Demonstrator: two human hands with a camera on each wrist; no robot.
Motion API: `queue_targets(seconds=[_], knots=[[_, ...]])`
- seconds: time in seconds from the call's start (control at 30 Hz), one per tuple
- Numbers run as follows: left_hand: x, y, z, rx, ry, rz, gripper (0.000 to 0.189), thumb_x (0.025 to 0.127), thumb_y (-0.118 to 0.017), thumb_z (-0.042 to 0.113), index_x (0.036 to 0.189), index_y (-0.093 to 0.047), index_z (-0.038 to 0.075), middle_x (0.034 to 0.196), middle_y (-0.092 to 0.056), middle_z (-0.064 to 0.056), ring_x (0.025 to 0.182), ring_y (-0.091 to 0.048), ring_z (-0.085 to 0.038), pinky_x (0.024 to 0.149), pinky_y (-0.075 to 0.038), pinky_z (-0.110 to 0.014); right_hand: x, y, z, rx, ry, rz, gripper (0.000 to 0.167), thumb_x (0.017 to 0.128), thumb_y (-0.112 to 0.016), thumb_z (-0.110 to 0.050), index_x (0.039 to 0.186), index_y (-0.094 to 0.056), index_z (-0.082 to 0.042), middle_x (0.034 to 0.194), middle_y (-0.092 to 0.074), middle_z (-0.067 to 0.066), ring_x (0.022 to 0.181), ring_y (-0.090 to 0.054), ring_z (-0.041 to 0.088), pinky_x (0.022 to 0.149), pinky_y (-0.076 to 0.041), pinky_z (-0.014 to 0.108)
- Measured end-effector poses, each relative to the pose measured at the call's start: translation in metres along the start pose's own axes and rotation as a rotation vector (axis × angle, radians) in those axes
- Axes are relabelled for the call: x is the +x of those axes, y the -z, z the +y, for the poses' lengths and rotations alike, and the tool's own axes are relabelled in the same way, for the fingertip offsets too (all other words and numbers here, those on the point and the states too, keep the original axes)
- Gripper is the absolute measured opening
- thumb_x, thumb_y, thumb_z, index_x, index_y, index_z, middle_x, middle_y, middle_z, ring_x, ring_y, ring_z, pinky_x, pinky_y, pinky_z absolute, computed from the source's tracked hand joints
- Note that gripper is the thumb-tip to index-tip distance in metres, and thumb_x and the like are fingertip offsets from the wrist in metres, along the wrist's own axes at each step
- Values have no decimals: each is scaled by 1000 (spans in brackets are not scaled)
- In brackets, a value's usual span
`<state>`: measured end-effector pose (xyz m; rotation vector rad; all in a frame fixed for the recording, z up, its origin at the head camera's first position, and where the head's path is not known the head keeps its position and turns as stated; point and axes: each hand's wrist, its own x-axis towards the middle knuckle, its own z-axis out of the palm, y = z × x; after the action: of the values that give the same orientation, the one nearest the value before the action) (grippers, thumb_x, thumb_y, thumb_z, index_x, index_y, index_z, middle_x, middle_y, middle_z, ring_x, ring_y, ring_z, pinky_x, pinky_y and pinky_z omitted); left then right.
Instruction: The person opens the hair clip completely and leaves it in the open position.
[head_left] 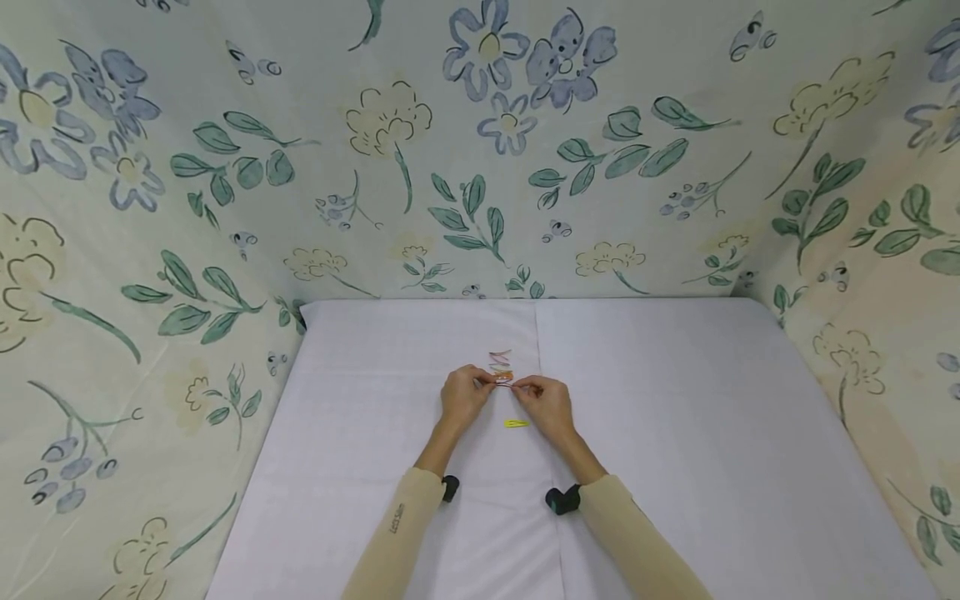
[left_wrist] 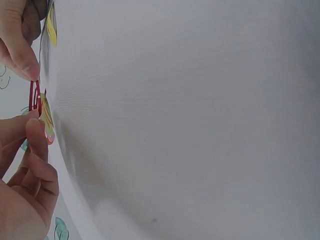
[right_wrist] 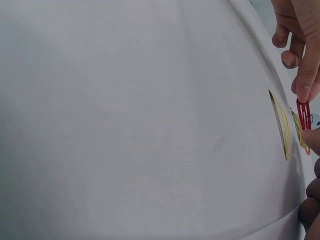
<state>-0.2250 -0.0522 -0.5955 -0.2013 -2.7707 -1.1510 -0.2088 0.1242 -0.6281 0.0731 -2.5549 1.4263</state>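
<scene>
Between the fingertips of both hands is a red snap hair clip (left_wrist: 35, 96), held up off the cloth. My left hand (head_left: 465, 393) pinches one end of it with thumb and finger. The other end is pinched by my right hand (head_left: 546, 404). In the right wrist view the slotted frame of the red clip (right_wrist: 303, 114) shows between the two thumbs. A yellow hair clip (head_left: 516, 423) lies on the cloth on the near side of the hands. Just beyond the fingertips lies an orange clip (head_left: 503, 376), partly hidden.
More thin clips, pinkish and pale, form a zigzag row (head_left: 500, 358) farther back on the white-covered table (head_left: 675, 417). A flower-printed curtain (head_left: 480, 167) stands behind the table and at both sides. Small black wrist devices (head_left: 564, 500) sit at the sleeve cuffs.
</scene>
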Motion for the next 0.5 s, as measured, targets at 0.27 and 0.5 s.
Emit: queue_targets(seconds=[0.27,0.5], knots=[[2,-1,0,3,25,-17,5,84,-85,8,88,-83,8,88,-78,-6,62,-52,-8,55,-39,-20,2,0,-3,-40,-16,-6,4,88,-82,-11,89,-83,-8,58,-57,2,52,-42,5,50,-31,19],[2,-2,-1,22,29,-10,4,84,-85,8,87,-83,8,87,-78,-6,64,-54,-9,56,-41,-23,3,-1,-3,-59,-44,-1,5,88,-82,-14,88,-83,-9,58,-55,0,53,-42,8,51,-31,20]])
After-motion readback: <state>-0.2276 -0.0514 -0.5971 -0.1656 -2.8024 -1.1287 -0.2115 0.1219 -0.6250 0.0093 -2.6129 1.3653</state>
